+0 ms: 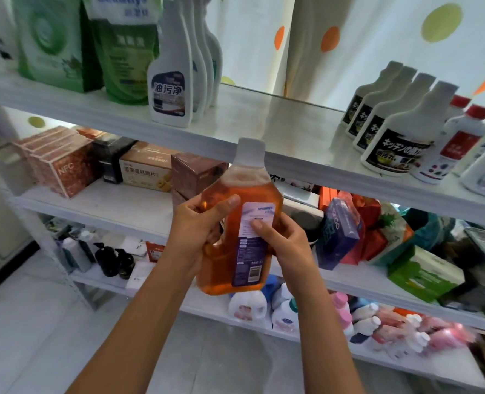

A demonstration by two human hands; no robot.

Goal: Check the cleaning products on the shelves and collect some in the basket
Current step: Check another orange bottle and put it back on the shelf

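We hold the bottle (235, 223) upright before the shelves (264, 129), cap up, label toward us; our left hand (198, 223) grips its left side, our right hand (284, 240) its right, thumb on label; no basket shows.

White shelves (264, 129): spray bottles (168, 92) and green pouches (121, 52) on top; boxes (64, 166) below.

Shop, stocked shelves (264, 129), rows of bottles (397, 137)
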